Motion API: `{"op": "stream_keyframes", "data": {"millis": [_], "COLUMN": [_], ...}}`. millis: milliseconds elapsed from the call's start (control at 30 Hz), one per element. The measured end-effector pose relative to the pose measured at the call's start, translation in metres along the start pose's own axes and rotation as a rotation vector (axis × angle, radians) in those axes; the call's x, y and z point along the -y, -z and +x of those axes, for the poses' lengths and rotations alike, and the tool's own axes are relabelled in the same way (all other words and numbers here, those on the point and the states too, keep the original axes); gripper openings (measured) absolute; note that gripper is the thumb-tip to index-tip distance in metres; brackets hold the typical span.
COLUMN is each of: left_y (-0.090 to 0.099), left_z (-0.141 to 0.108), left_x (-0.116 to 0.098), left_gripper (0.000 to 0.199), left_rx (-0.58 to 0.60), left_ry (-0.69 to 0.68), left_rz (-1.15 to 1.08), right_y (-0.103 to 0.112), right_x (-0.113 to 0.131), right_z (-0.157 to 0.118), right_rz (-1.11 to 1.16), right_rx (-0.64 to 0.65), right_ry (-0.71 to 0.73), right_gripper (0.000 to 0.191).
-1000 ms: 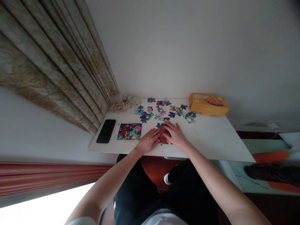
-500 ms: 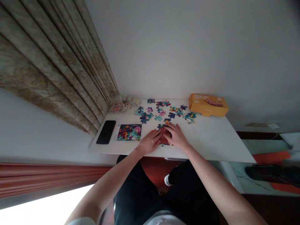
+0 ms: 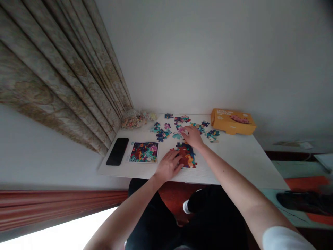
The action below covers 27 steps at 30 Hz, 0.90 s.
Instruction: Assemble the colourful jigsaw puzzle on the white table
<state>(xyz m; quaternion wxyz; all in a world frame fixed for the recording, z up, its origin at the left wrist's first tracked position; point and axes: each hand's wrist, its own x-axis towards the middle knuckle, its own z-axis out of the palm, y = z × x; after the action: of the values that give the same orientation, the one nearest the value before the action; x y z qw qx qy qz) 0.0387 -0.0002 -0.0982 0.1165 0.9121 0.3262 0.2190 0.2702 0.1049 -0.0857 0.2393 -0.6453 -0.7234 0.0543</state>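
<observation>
Hands apart. Left hand (image 3: 168,166) spread, fingertips on assembled red-blue cardboard jigsaw section (image 3: 187,156), steadying it; right hand (image 3: 191,136) down among loose multicoloured jigsaw pieces (image 3: 163,133), any grip hidden.

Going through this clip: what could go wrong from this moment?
The left hand is at the assembled puzzle section, so a careless push might break it apart. The right hand is among the loose pieces and could scatter them. The section also sits near the table's front edge, so pieces might drop off.
</observation>
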Motion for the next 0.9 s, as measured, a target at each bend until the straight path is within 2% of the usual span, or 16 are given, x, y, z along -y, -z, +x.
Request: {"op": "stream_keyframes", "data": {"millis": [200, 333, 467, 667, 767, 900], "left_y": [-0.001, 0.000, 0.002, 0.003, 0.001, 0.002], "left_z": [-0.001, -0.001, -0.001, 0.000, 0.000, -0.001], "left_x": [-0.008, -0.009, -0.011, -0.012, -0.012, -0.011], "left_gripper": [0.042, 0.041, 0.039, 0.036, 0.036, 0.035], "left_rx": [0.036, 0.038, 0.059, 0.069, 0.060, 0.057], "left_ry": [0.005, 0.010, -0.006, -0.012, -0.015, -0.024], "left_rz": [0.019, 0.016, 0.023, 0.029, 0.032, 0.049], "right_y": [-0.017, -0.029, -0.033, -0.026, -0.022, -0.014], "right_x": [0.011, 0.005, -0.006, -0.014, -0.015, -0.015], "right_z": [0.098, 0.133, 0.144, 0.139, 0.133, 0.124], "right_rz": [-0.108, -0.169, -0.239, -0.186, -0.104, 0.140], "right_rx": [0.144, 0.271, 0.316, 0.285, 0.231, 0.083], "right_ry": [-0.049, -0.097, -0.099, -0.058, -0.047, -0.174], "right_gripper": [0.043, 0.053, 0.054, 0.036, 0.029, 0.020]}}
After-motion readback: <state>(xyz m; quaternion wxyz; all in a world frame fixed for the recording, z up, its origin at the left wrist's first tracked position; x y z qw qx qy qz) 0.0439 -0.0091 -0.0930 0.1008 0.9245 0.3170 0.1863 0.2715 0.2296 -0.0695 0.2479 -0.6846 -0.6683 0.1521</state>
